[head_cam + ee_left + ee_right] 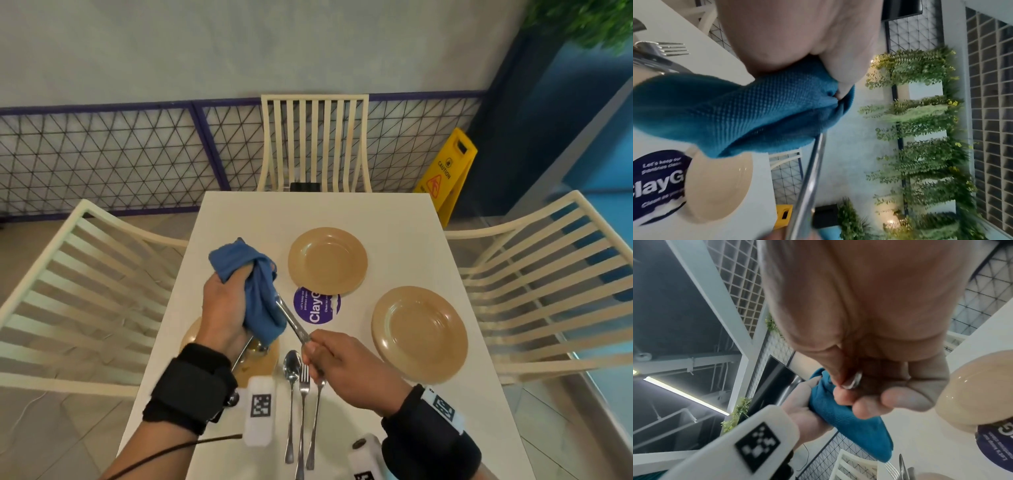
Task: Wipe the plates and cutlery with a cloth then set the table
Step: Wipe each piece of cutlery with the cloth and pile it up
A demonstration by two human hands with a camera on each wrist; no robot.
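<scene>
Your left hand [224, 301] has its fingers curled round the bunched blue cloth [255, 291], and the cloth wraps the working end of a steel utensil [291, 322]; which kind it is you cannot tell, since that end is buried in the folds. Your right hand [346, 363] pinches the utensil's handle, fingers closed on the tip, so the piece spans the gap between both hands just above the purple round sticker [317, 306] on the bench [342, 209].

Judge the utensil as light, rigid and slick: polished metal slides easily through fabric and out of a loose pinch. Keep your right-hand hold well onto the handle rather than at its very tip, and let the cloth do the squeezing. The cloth is soft and limp, and a loose tail hangs below your left hand; it could drag across what lies under it.

Beyond the sticker sits one tan plate [327, 262], and to the sticker's right a second plate [419, 334]; a third plate [258, 368], nearer you than the sticker, is half hidden under your left wrist and carries more cutlery. They look hard and glossy, so take each by the rim with your thumb on top. A spoon [292, 387], a fork [303, 411] and another handle lie side by side nearer you than the sticker.
</scene>
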